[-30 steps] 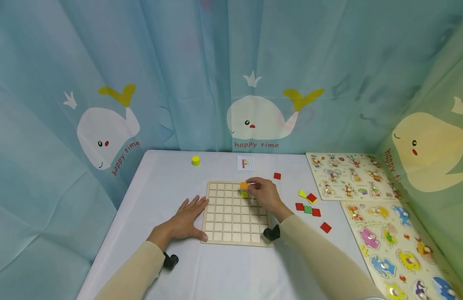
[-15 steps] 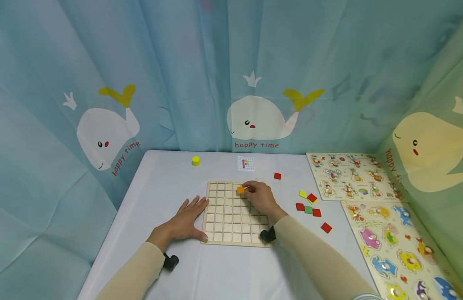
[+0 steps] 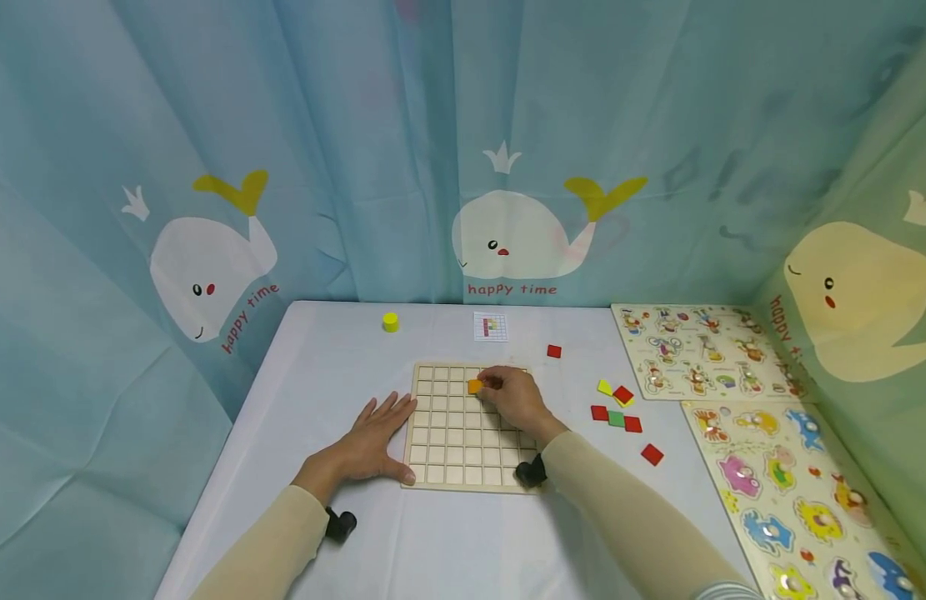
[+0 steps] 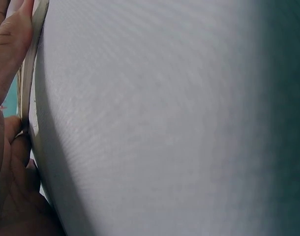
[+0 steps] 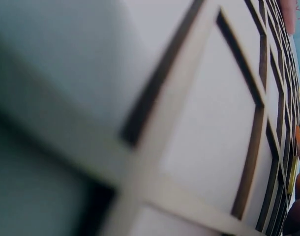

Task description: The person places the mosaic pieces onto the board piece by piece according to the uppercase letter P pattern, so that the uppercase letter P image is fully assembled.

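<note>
A wooden grid board [image 3: 455, 457] lies on the white table. My right hand [image 3: 517, 398] is over its far part and pinches an orange square tile [image 3: 475, 387] between thumb and fingers, close over the grid cells. In the right wrist view the orange tile [image 5: 298, 133] shows at the right edge by the fingertips, with a yellow tile [image 5: 292, 174] in the board just below it; the hand covers that yellow one in the head view. My left hand [image 3: 368, 442] rests spread at the board's left edge, thumb at the near left corner.
Right of the board lie several loose tiles: red [image 3: 653, 454], green [image 3: 616, 419] and yellow [image 3: 605, 387]. A single red tile [image 3: 554, 352] and a printed pattern card [image 3: 491, 327] lie behind it. A yellow cylinder [image 3: 391, 322] stands back left. Two picture puzzle boards [image 3: 758, 442] fill the right side.
My right hand has moved left and a little toward me with the orange tile, lowering it close to the board. My left hand has stayed in place.
</note>
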`<state>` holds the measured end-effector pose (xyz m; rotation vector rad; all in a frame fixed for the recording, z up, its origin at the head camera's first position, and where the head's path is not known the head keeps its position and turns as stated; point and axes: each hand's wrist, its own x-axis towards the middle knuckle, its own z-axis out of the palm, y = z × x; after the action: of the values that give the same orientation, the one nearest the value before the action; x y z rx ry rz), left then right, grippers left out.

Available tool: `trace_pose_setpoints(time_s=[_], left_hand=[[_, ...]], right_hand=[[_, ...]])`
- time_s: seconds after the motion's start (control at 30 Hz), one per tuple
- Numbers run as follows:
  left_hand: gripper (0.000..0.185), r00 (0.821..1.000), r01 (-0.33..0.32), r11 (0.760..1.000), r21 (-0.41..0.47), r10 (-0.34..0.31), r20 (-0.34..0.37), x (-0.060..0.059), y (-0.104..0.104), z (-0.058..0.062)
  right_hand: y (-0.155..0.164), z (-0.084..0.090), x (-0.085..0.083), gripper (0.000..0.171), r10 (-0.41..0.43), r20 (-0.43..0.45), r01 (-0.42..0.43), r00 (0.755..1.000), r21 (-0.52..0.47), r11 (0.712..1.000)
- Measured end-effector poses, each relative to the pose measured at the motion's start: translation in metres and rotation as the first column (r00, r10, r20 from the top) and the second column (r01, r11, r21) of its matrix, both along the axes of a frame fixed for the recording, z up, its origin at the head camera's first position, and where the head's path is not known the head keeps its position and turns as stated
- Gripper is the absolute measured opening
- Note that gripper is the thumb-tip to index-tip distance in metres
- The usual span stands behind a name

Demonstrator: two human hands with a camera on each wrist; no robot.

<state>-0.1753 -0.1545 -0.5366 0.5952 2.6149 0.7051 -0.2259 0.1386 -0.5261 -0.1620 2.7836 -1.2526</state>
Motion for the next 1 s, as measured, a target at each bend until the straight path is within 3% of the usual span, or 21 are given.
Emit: trace_pose_setpoints(time_s=[0.37, 1.0], left_hand=[[0.133, 1.000, -0.002, 1.000, 0.010, 0.002, 0.005, 0.0010, 0.0002, 0.0006], [0.133, 1.000, -0.007, 1.000, 0.008, 0.007, 0.008, 0.0011, 0.0003, 0.0013]], right_hand=[[-0.0006, 0.0001, 0.0004, 0.024, 0.024, -0.002, -0.024, 1.000, 0.064, 0.998], [-0.0020, 0.0006, -0.0005, 0.024, 0.028, 0.002, -0.029, 1.000, 0.074, 0.997]])
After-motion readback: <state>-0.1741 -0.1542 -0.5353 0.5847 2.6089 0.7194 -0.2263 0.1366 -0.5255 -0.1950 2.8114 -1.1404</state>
